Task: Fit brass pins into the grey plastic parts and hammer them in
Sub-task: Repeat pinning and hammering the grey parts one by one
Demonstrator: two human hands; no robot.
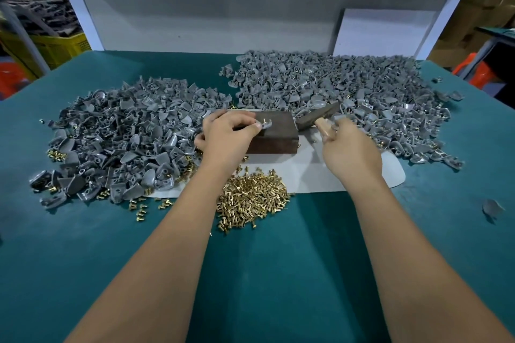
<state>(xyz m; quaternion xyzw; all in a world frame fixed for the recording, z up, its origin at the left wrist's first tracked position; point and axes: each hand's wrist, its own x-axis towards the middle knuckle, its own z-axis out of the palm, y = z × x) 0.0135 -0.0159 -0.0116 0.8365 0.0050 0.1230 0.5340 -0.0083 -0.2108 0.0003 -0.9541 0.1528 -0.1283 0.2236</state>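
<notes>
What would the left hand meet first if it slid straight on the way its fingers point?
The left hand points right across the dark block, so it would probably first push the grey plastic part it pinches, with its upright brass pin.

Near half of the green table (264, 273) lies bare on both sides of the forearms, open passage up to the brass pin heap (250, 198), which sits between the wrists just in front of the dark block (274, 133). Left grey-parts pile (119, 136) crowds right up against the left hand (225, 136); right grey-parts pile (348, 92) wraps behind the block and the hammer (317, 117), hemming the right hand (351, 153) from beyond and outside. A bare green gap (214, 67) runs between the two piles toward the white back panel (195, 8), which closes the far edge.
</notes>
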